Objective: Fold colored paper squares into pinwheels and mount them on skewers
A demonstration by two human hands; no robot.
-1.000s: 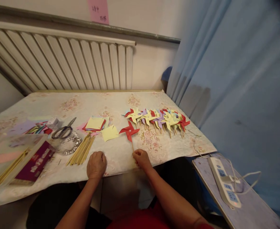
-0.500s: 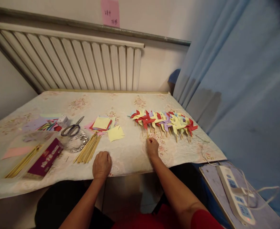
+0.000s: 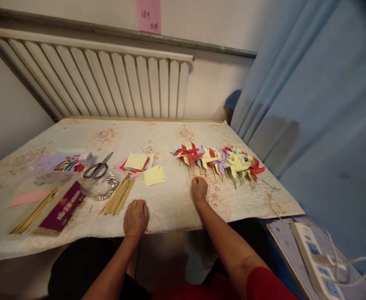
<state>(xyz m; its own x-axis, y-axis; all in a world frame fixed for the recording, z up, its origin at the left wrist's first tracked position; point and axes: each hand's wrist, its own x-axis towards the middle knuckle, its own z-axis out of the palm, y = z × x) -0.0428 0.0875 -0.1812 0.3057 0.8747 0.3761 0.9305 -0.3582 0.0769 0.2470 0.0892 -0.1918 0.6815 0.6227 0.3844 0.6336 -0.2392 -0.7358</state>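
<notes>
My right hand (image 3: 199, 190) is closed round the lower end of a thin stick that bears a red paper pinwheel (image 3: 190, 153). That pinwheel lies at the left end of a cluster of yellow, purple and red pinwheels (image 3: 238, 163), overlapping some of them. My left hand (image 3: 135, 217) rests in a loose fist near the table's front edge, with nothing visible in it. Just left of it lies a bundle of wooden sticks (image 3: 118, 196). Beyond are a stack of square coloured papers (image 3: 135, 161) and a single yellow square with cut corners (image 3: 154, 176).
Scissors (image 3: 98, 166) lie beside a clear dish of metal fasteners (image 3: 105, 187). A purple box (image 3: 64, 207), more sticks (image 3: 34, 211) and paper scraps (image 3: 70, 163) occupy the left. A power strip (image 3: 316, 262) sits at lower right, beside a blue curtain (image 3: 323, 137).
The red pinwheel in my right hand has shifted slightly back and turned against the cluster. My left hand stays at rest. The whole view has swung a little left.
</notes>
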